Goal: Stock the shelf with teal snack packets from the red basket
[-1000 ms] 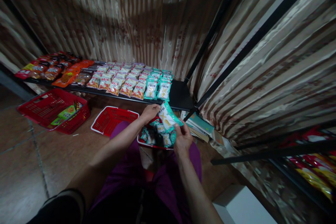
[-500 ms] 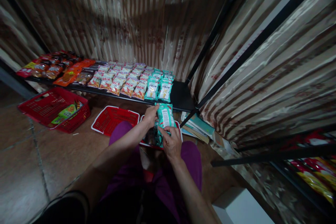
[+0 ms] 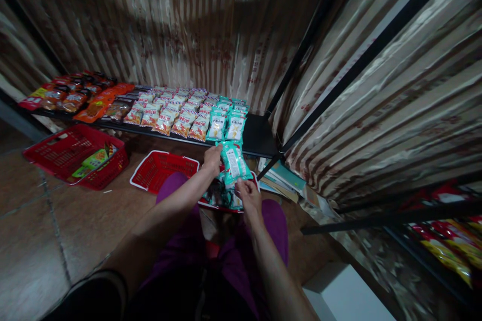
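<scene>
A teal snack bag (image 3: 234, 161) with a white label panel is held between my hands, just in front of the shelf edge. My left hand (image 3: 213, 159) is closed on its upper left corner. My right hand (image 3: 248, 194) pinches its lower edge. Below it, a red basket (image 3: 205, 204) between my knees holds more teal bags (image 3: 236, 199) and dark packages (image 3: 214, 193). Past the held bag, matching teal bags (image 3: 235, 127) lie in rows on the black shelf (image 3: 259, 138), beside white and orange snack bags (image 3: 165, 121).
Orange packs (image 3: 101, 104) and red-brown packs (image 3: 73, 100) fill the shelf's left part. On the floor are a red basket (image 3: 163, 170), another with green packs (image 3: 94, 153), papers (image 3: 286, 178) and a white box (image 3: 352, 293). Black shelf posts (image 3: 339, 88) stand at right.
The teal bag has risen slightly out of the basket and tilted, uncovering teal bags beneath. My right hand has shifted to its lower edge; my left hand has moved slightly left.
</scene>
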The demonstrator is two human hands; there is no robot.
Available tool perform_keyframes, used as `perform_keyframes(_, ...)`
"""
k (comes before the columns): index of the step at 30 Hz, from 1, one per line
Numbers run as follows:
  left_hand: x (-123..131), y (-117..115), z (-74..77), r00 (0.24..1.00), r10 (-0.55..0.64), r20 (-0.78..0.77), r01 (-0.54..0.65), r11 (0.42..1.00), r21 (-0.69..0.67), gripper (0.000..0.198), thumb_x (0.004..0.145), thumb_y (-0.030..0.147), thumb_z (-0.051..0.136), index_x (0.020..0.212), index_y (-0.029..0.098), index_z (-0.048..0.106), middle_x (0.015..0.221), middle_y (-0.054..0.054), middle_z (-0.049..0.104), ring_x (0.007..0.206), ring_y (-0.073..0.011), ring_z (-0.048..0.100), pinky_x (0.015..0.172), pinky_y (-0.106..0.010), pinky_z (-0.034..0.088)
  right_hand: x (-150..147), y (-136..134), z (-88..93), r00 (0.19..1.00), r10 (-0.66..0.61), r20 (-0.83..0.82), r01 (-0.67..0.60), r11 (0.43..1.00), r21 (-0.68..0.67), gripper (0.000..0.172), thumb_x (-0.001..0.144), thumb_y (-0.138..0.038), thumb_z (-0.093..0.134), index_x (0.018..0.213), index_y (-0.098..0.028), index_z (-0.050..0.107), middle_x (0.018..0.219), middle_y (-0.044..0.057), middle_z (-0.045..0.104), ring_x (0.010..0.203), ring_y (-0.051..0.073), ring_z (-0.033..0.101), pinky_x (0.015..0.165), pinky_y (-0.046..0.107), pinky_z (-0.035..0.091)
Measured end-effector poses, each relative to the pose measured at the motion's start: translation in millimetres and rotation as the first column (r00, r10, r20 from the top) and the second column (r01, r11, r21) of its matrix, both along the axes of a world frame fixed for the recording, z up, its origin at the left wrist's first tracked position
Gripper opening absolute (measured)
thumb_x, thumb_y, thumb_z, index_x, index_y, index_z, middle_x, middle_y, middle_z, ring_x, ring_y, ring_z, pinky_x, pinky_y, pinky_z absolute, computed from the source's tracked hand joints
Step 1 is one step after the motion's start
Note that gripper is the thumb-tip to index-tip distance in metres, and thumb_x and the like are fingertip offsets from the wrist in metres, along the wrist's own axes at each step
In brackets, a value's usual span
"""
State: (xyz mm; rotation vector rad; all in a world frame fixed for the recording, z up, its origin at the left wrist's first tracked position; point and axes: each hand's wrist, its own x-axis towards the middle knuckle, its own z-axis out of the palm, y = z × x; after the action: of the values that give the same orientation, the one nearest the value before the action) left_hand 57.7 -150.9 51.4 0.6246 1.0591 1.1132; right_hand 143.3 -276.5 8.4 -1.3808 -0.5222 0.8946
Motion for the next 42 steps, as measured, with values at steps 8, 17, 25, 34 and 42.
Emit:
perform_keyframes(8,1,-3,0.5,1.0,0.017,0.011,-0.017,0.999,0.04,0.019,0.076,0.032,0.059,0.069,0.016,0.051,0.056,0.005,0.05,0.049,-0.0059,0.048,0.05,-0.018,0.037,-6,6,-1.5,0.952,0.013,-0.304,-0.014,1.0,0.0,0.037,0.041,-0.034,0.088,0.058,-0.017,0.06,0.054,-0.004,0.063,0.05,0.009,0.06,0.05,0.018,0.053)
perform_keyframes(17,1,3,1.9,0.995,0.098,0.006,-0.098,0.995,0.031,0.018,0.07,0.027,0.063,0.064,0.016,0.049,0.054,0.007,0.047,0.048,-0.0048,0.042,0.048,-0.018,0.034,-15,-2,-1.4,0.955,-0.002,-0.296,0.011,1.0,0.027,0.033,0.043,-0.029,0.086,0.058,-0.016,0.059,0.053,-0.005,0.062,0.049,0.008,0.061,0.049,0.017,0.053)
perform_keyframes(25,-7,-3,10.5,0.996,-0.063,0.067,0.061,0.998,0.036,0.021,0.068,0.033,0.068,0.07,0.016,0.055,0.06,0.004,0.055,0.052,-0.0069,0.051,0.051,-0.019,0.039,-17,3,-8.8,0.926,-0.061,-0.372,0.069,0.998,0.009,0.038,0.04,-0.026,0.087,0.06,-0.018,0.055,0.054,-0.006,0.062,0.052,0.009,0.062,0.053,0.018,0.055)
perform_keyframes(34,-5,-29,-1.8,0.904,-0.418,0.089,0.404,0.904,0.142,0.048,0.053,0.042,0.081,0.088,0.014,0.064,0.08,-0.004,0.067,0.064,-0.0127,0.059,0.063,-0.026,0.046,-15,6,-7.1,0.916,-0.056,-0.397,0.075,0.997,0.03,0.041,0.037,-0.029,0.089,0.063,-0.018,0.059,0.058,-0.006,0.065,0.055,0.009,0.063,0.057,0.018,0.055)
perform_keyframes(42,-15,-30,-6.9,0.902,-0.423,0.085,0.395,0.888,0.234,0.054,0.054,0.04,0.082,0.096,0.013,0.063,0.085,-0.005,0.068,0.068,-0.0141,0.061,0.07,-0.03,0.048,38,4,-3.6,0.965,-0.028,-0.262,0.009,0.997,-0.073,0.035,0.044,-0.028,0.085,0.073,-0.02,0.067,0.071,-0.001,0.072,0.065,0.012,0.065,0.06,0.02,0.052)
